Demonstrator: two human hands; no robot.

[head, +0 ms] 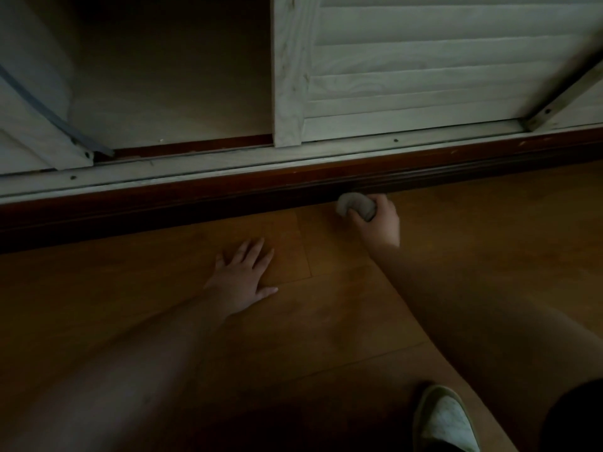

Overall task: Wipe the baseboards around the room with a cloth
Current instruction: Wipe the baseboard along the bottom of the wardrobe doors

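Gripping a bunched grey cloth point(356, 206), the right hand point(378, 223) has its fingers curled round the wad and holds it against the lower edge of the dark red-brown baseboard point(195, 199), where baseboard meets wooden floor point(326, 337).

Head view, dim light. Landmark: the baseboard, a diagonal band running from lower left to upper right.
- Left hand point(241, 278): flat on the floor, fingers straight and spread, holding nothing, short of the baseboard and not touching it. Well apart from the right hand.
- Above the baseboard: pale sliding track point(228, 163) with screws; on it a white louvred door point(424, 66), with a dark opening beside it.
- Far from the baseboard, at the bottom edge: toe of a light shoe point(447, 422) on the floor.
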